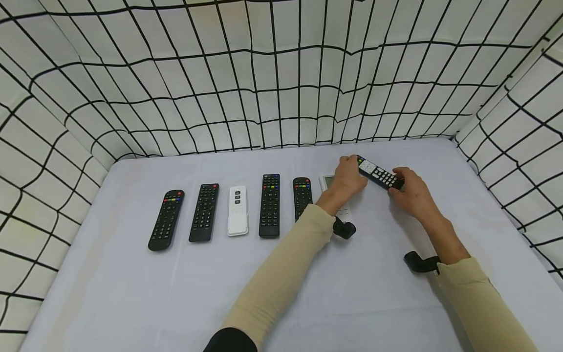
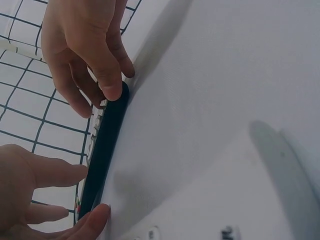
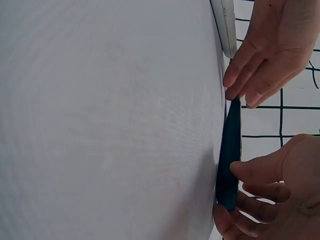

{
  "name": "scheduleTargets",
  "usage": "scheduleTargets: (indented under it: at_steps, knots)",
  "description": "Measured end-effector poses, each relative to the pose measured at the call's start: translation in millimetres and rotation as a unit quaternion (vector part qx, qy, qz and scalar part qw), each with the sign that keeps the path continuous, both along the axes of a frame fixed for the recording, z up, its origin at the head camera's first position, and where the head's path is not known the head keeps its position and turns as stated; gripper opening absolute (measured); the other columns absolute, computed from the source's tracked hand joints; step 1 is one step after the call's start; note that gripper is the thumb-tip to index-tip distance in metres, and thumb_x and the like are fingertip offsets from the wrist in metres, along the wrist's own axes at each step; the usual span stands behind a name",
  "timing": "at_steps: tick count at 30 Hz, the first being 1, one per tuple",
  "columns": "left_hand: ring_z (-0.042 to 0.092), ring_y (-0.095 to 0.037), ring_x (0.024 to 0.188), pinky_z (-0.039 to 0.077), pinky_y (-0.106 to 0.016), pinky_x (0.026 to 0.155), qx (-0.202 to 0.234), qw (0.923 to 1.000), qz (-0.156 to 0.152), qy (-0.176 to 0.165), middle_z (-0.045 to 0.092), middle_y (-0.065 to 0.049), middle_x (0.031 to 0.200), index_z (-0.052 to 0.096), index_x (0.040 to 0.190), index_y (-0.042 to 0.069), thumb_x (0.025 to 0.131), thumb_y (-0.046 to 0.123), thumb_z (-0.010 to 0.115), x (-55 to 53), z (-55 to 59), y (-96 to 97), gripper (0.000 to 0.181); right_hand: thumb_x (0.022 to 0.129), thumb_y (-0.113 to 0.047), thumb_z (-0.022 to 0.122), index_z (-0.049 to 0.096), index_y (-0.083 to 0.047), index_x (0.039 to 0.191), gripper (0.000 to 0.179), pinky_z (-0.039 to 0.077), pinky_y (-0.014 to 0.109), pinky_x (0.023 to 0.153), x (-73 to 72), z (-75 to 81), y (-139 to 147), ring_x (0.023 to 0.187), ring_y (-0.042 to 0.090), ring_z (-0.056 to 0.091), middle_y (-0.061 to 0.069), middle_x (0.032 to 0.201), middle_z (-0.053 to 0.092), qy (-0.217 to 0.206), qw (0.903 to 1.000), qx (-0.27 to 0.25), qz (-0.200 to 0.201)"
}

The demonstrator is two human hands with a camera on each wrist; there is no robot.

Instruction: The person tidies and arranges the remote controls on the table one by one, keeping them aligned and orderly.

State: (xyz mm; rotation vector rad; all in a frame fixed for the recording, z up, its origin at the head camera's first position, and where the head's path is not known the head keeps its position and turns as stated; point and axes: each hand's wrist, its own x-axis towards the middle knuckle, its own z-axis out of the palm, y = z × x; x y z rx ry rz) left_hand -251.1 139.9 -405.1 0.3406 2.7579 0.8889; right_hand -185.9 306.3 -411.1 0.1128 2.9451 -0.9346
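A black remote control (image 1: 379, 173) with white buttons lies aslant near the back right, between the two hands. My left hand (image 1: 347, 177) pinches its far left end. At the near right end, my right hand (image 1: 412, 191) grips it between thumb and fingers. The left wrist view shows the same remote (image 2: 104, 150) edge-on, low over the cloth. Whether it touches the cloth is hard to tell. Under the left wrist, a white remote with a grey screen (image 1: 328, 180) is partly hidden. Beside it lies a short black remote (image 1: 302, 193), its lower end covered by the sleeve.
Leftward in a row lie a long black remote (image 1: 270, 206), a white remote (image 1: 238, 211), a black remote (image 1: 204, 213) and a rounded black remote (image 1: 165, 221). A white cloth (image 1: 132, 298) covers the table. Black wire grid (image 1: 286, 88) walls stand at the back and sides.
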Motion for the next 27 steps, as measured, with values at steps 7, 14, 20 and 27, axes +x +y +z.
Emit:
scheduleTargets:
  at_steps: [7,14,20,27]
  knots:
    - [0.066,-0.022,0.123,0.056,-0.028,0.099,0.002,0.9999,0.002,0.011,0.053,-0.016,0.151,0.051,0.151,0.005,0.097,0.019,0.070,-1.7,-0.5,-1.8,0.059,0.098,-0.002,0.060,0.035,0.013,0.152,0.061,0.037,0.065,0.115,-0.6,1.3,-1.6,0.138,0.054,0.044,0.042,0.147,0.043,0.004,1.0000,0.003,0.004]
    - [0.065,-0.020,0.116,0.056,-0.027,0.097,0.018,0.9998,-0.003,0.004,0.055,-0.016,0.148,0.048,0.154,0.007,0.097,0.017,0.069,-1.3,-0.4,-2.7,0.061,0.093,0.005,0.064,0.035,0.013,0.152,0.066,0.039,0.066,0.114,0.5,0.6,0.0,0.136,0.055,0.046,0.042,0.147,0.044,0.004,0.9999,0.010,0.006]
    - [0.066,-0.022,0.120,0.056,-0.028,0.098,0.028,0.9995,-0.006,0.011,0.053,-0.016,0.151,0.053,0.152,0.007,0.098,0.017,0.068,-0.8,-1.0,-3.5,0.056,0.093,0.004,0.067,0.036,0.009,0.153,0.068,0.048,0.063,0.105,3.0,1.1,1.2,0.126,0.052,0.053,0.040,0.146,0.046,0.003,1.0000,0.003,0.005]
    - [0.062,-0.022,0.130,0.055,-0.027,0.101,0.030,0.9993,-0.001,0.021,0.054,-0.013,0.152,0.061,0.145,0.009,0.099,0.017,0.068,1.6,-2.1,-4.2,0.048,0.092,0.003,0.071,0.037,0.009,0.152,0.069,0.052,0.060,0.099,12.2,1.1,-0.2,0.121,0.050,0.059,0.039,0.141,0.052,0.005,0.9999,-0.003,0.014]
